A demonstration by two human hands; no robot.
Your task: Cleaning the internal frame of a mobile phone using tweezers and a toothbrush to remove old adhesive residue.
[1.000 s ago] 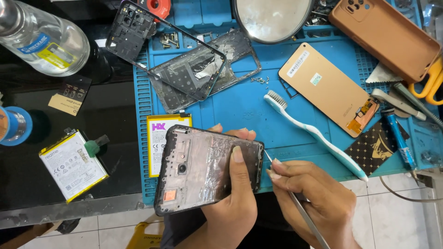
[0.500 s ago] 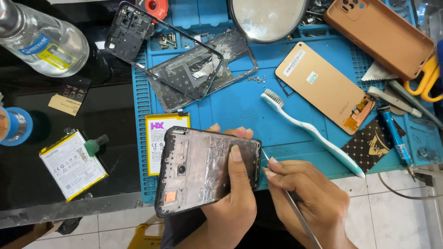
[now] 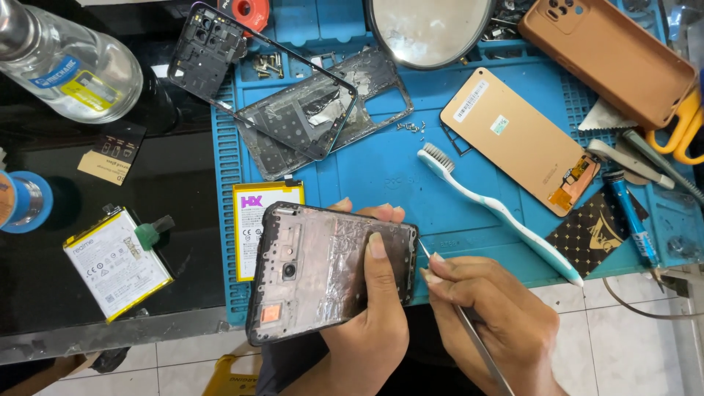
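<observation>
While left hand grips phone frame, right hand pinches metal tool, tip hidden.

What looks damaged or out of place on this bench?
The phone frame in the left hand shows torn foil and glue residue. Loose screws lie scattered on the blue mat, outside any tray. The right hand holds tweezers at the frame's edge.
</observation>
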